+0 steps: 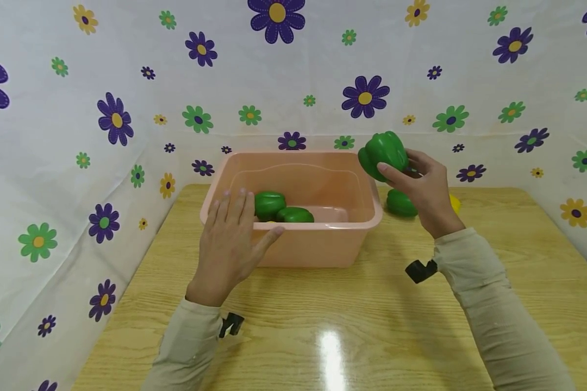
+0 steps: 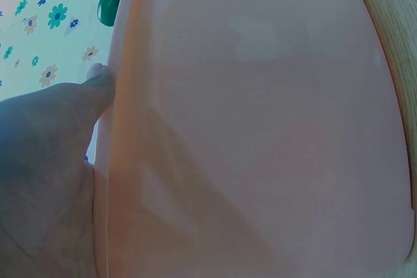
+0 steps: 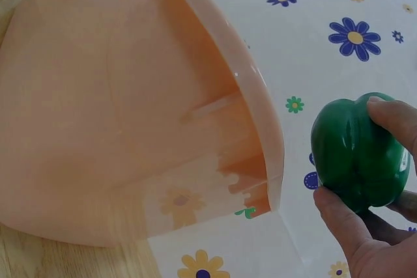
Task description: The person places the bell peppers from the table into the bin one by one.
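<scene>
A green bell pepper (image 1: 384, 151) is held up by my right hand (image 1: 426, 191), above the right rim of a peach plastic bin (image 1: 318, 226). In the right wrist view, thumb and fingers grip the pepper (image 3: 357, 151) from the side, and the bin (image 3: 130, 96) stands to its left. My left hand (image 1: 226, 244) rests over the bin's front left rim with its fingers straight and its thumb out along the edge. Two green peppers, one rounder (image 1: 270, 204) and one lower (image 1: 295, 215), lie inside the bin, with a bit of yellow showing beneath them.
On the wooden table (image 1: 323, 309), right of the bin, lies another green pepper (image 1: 401, 203). Something yellow (image 1: 455, 203) shows behind my right wrist, mostly hidden. A white flower-patterned cloth (image 1: 293, 70) hangs behind the table and along both sides.
</scene>
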{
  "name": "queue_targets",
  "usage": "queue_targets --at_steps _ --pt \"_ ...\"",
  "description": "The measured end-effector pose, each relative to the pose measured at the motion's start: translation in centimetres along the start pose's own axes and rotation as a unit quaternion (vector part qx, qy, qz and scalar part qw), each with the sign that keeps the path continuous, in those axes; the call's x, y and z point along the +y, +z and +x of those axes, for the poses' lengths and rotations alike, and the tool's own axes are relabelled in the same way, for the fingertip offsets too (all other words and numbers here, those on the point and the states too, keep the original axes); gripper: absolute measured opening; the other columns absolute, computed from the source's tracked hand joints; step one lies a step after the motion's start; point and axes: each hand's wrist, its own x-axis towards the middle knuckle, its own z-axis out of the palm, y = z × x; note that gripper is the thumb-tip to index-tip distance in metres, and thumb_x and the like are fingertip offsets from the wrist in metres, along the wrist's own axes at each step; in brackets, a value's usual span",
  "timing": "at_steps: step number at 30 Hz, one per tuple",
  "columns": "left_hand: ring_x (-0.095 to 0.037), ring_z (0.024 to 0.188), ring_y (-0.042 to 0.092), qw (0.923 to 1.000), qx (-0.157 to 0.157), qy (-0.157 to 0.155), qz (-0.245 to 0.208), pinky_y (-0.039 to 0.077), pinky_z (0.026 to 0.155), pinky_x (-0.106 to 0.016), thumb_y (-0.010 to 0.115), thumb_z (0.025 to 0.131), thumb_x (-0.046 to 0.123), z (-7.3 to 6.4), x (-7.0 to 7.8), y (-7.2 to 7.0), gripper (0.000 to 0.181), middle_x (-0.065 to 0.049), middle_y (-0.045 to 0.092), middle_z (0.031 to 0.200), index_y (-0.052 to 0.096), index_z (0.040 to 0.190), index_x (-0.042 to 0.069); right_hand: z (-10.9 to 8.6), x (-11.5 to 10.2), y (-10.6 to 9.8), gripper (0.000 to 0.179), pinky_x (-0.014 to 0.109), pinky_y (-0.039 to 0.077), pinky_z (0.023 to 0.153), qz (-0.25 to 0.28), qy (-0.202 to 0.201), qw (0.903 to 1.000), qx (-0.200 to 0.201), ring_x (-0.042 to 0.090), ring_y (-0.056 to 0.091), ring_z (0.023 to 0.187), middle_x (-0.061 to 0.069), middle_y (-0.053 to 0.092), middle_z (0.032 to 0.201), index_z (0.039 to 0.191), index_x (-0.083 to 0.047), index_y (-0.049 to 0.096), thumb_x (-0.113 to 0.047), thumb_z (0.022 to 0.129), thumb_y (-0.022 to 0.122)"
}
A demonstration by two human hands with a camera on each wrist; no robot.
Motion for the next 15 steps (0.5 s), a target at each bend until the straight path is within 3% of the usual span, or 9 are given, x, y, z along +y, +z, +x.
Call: queue_targets --at_steps 15 --pt "-0.044 0.151 0.018 1.0000 0.005 0.002 0.000 0.011 0.124 -0.052 0.042 0.098 0.070 -0.10 -0.08 0.16 0.096 -0.023 0.027 0.163 0.030 0.156 -0.006 -0.07 -0.31 0.46 0.066 0.023 0.058 0.084 0.012 -0.005 0.9999 -0.010 0.024 0.061 0.113 0.016 0.056 0.136 0.146 -0.007 0.052 -0.029 0.090 0.079"
